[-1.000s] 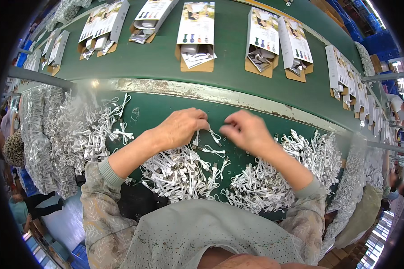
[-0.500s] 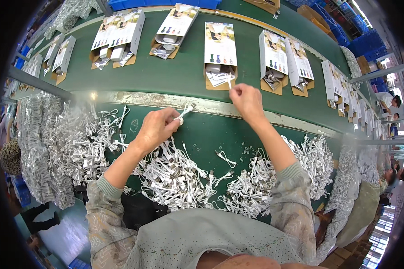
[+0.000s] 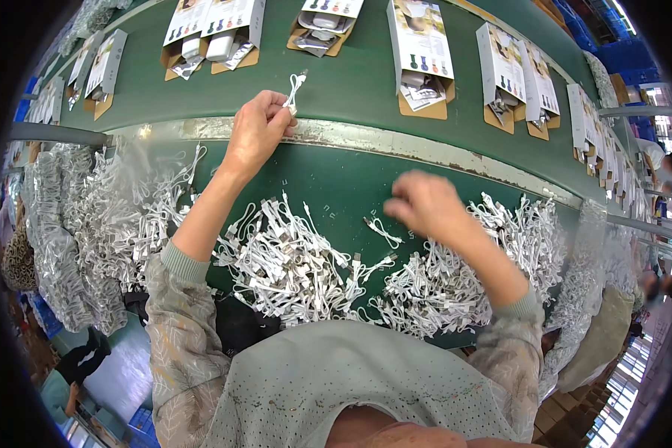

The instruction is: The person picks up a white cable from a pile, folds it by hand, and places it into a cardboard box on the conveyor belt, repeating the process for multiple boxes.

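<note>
in the head view, our left hand (image 3: 257, 127), upper left of centre, pinches a bundled white cable (image 3: 292, 101) beside the worn pale strip (image 3: 381, 143). our right hand (image 3: 428, 203), right of centre, is blurred; we cannot tell whether it holds anything. a loose cable (image 3: 388, 237) lies just beside it. we have a cable pile (image 3: 295, 272) at lower centre and open white boxes (image 3: 423, 45) along the top.

Bright, diffuse light with soft shadows covers the chipped white rail (image 3: 381, 140), which the fisheye bows. Below it the right hand (image 3: 429, 205) is motion-blurred; below the rail's left end, haze smears the white USB cables (image 3: 136, 179). Far below that end, the floor (image 3: 123, 377) glares; black vignetting rings everything.
</note>
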The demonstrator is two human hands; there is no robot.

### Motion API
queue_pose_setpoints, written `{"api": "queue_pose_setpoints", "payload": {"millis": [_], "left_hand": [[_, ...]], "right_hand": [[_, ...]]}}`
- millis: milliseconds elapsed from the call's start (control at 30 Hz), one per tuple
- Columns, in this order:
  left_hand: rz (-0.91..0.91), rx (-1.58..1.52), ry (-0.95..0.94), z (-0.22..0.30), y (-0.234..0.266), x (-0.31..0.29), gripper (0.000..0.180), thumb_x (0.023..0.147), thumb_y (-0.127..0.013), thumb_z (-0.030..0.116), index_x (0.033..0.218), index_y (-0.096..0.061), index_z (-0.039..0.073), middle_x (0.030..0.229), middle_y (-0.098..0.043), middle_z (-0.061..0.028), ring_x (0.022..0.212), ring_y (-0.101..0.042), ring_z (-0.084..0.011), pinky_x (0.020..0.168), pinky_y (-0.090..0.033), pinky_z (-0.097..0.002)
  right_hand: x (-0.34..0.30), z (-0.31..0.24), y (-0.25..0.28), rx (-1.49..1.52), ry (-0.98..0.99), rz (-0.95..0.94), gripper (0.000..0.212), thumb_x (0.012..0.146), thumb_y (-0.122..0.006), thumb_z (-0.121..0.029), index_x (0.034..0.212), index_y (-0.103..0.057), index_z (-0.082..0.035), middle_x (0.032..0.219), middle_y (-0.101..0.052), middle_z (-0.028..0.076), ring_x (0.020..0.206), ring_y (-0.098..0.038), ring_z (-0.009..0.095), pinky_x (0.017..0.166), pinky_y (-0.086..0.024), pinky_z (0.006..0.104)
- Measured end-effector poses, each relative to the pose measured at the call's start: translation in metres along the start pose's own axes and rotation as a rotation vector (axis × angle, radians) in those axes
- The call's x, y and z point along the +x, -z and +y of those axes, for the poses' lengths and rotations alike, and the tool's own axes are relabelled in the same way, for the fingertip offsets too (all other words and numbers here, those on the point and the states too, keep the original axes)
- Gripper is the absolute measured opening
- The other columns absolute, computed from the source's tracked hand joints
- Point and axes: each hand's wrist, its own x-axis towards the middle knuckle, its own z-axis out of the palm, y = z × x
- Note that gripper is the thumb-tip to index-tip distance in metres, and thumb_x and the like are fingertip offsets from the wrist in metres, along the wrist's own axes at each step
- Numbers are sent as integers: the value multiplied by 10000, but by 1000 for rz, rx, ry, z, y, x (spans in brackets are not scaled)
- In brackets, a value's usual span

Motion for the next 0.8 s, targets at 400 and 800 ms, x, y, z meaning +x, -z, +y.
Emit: {"api": "queue_pose_setpoints", "payload": {"millis": [400,800], "left_hand": [[210,210,-134,11,-99,129,210,769,-620,164,890,-637,-7,875,-647,-231,884,-613,-396,806,-479,-442],[-401,429,-498,60,-97,18,222,760,-622,194,901,-614,23,877,-638,-195,863,-608,-378,770,-488,-441]], "right_hand": [[-58,-23,-28,190,-21,47,139,808,-625,-136,843,-561,-18,715,-629,136,643,-620,302,594,-486,379],[-40,21,-4,872,-443,239,195,855,-623,-179,880,-627,14,698,-597,-4,618,-510,49,557,-429,212]]}}
